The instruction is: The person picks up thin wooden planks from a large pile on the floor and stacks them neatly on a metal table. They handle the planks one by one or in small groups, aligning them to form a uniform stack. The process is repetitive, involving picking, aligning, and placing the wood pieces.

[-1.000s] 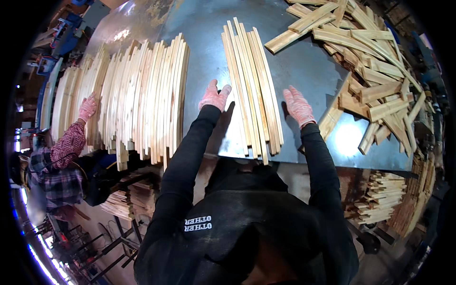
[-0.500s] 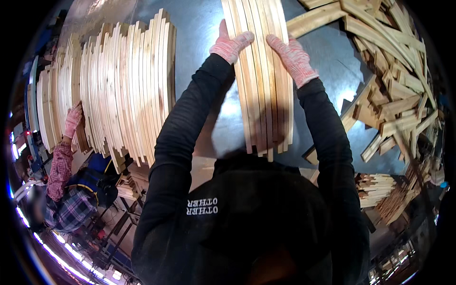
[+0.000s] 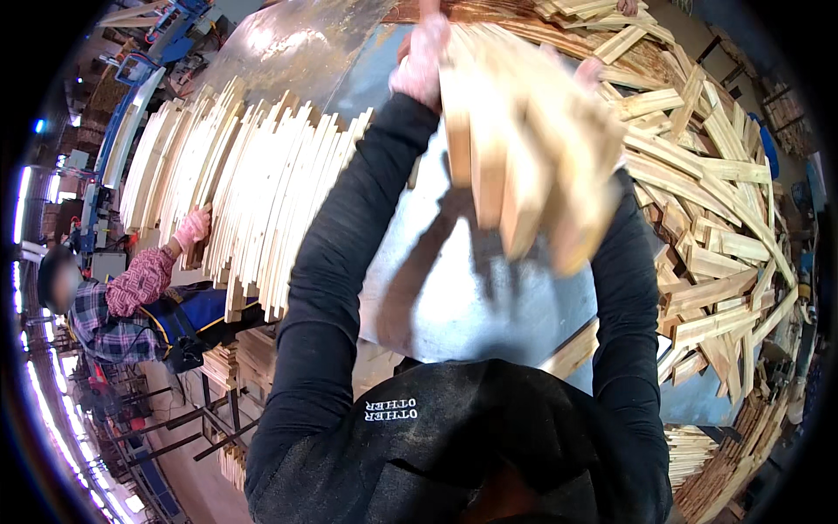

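A bundle of pale wooden strips (image 3: 515, 131) is raised off the metal table (image 3: 428, 288), its near ends tilted up toward me and blurred by motion. My left hand (image 3: 422, 65), in a pink-and-white glove, is closed on the bundle's left side. On the other side, my right hand (image 3: 590, 73) grips the bundle too; most of it is hidden behind the wood, with only part of the glove showing. The bundle's shadow falls on the shiny tabletop below.
To the left lies a long row of strips set side by side (image 3: 271, 192); a co-worker's gloved hand (image 3: 193, 227) touches its near part. A loose heap of short wood pieces (image 3: 707, 244) covers the table's right side. More stacked wood (image 3: 690, 454) stands at the lower right.
The bundle has come up off the table, its near ends now tilted up toward me. Both my hands have stayed on its sides. The view has shifted, showing more of the far table.
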Action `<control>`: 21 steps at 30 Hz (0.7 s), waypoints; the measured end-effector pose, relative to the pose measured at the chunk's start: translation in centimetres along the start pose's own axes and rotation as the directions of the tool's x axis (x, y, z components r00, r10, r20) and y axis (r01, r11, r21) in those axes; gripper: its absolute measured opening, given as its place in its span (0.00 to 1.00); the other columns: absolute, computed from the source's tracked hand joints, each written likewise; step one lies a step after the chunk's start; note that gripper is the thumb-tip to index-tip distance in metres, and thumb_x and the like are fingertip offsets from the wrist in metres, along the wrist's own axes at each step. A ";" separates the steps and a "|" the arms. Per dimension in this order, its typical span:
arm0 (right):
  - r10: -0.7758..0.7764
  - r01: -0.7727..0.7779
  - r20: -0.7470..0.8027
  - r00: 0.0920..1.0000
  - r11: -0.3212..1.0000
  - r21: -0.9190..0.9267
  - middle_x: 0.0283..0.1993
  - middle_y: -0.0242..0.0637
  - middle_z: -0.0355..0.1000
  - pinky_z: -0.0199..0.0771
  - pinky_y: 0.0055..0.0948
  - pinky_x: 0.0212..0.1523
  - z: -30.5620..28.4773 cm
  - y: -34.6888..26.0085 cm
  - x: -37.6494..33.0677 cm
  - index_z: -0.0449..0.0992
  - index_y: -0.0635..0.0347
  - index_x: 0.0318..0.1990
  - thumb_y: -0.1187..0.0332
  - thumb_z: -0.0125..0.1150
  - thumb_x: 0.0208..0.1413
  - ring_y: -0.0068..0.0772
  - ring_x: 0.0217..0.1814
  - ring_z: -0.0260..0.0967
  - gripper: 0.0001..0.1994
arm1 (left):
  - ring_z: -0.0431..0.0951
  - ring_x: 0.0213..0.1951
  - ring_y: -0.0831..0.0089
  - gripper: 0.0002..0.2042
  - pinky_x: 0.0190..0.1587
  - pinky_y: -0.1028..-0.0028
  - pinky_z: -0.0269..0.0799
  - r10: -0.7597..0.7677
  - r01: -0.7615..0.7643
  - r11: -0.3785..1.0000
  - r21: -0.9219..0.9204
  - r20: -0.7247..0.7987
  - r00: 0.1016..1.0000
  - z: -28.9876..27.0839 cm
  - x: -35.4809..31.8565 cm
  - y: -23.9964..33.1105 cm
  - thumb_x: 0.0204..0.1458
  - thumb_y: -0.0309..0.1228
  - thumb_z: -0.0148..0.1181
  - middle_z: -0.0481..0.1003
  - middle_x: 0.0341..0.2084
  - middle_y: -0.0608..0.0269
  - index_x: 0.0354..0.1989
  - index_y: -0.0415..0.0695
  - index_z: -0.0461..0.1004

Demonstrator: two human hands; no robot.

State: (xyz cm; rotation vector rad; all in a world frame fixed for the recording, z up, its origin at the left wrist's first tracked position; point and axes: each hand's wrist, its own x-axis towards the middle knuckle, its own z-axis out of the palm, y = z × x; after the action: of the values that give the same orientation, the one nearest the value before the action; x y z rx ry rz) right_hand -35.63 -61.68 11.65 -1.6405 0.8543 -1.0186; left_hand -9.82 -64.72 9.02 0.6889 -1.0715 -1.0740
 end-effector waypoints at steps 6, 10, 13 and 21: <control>0.497 -0.525 0.234 0.836 0.601 0.603 0.66 0.43 0.61 0.61 0.28 0.65 6.8 9.7 -19.2 0.38 0.58 0.74 0.69 0.73 0.48 0.34 0.67 0.59 0.52 | 0.73 0.52 0.68 0.28 0.56 0.72 0.69 -0.626 0.676 0.736 -0.019 -0.398 0.670 0.0 -26.4 -10.0 0.54 0.29 0.63 0.75 0.48 0.52 0.63 0.38 0.60; 0.673 -0.718 0.283 0.683 0.551 0.425 0.64 0.43 0.63 0.64 0.28 0.62 9.6 13.4 -25.1 0.38 0.58 0.74 0.75 0.72 0.46 0.35 0.63 0.64 0.53 | 0.73 0.53 0.64 0.35 0.55 0.70 0.69 -0.631 0.735 0.650 0.193 -0.401 0.664 -0.9 -34.6 -10.6 0.54 0.28 0.64 0.73 0.52 0.50 0.67 0.39 0.52; 0.643 -0.735 0.377 0.667 0.485 0.474 0.63 0.43 0.65 0.65 0.29 0.62 10.4 11.7 -24.2 0.41 0.59 0.73 0.76 0.71 0.46 0.35 0.62 0.64 0.51 | 0.74 0.52 0.63 0.39 0.56 0.70 0.70 -0.634 0.749 0.659 0.074 -0.481 0.605 -0.2 -34.7 -7.8 0.53 0.30 0.66 0.73 0.52 0.50 0.69 0.38 0.49; 0.666 -0.718 0.404 0.626 0.292 0.631 0.58 0.41 0.68 0.68 0.31 0.59 15.9 11.6 -25.7 0.47 0.58 0.71 0.80 0.72 0.42 0.36 0.60 0.66 0.49 | 0.65 0.63 0.56 0.51 0.64 0.64 0.61 -0.675 0.803 0.391 0.450 -0.453 0.583 -5.4 -34.2 -3.6 0.44 0.45 0.72 0.66 0.59 0.38 0.70 0.36 0.45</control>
State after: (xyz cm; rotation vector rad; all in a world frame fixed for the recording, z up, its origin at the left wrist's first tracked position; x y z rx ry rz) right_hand -32.07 -36.04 -7.73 -0.4245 0.8097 -0.5192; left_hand -9.19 -34.34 -7.95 1.9482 -0.9233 -1.3606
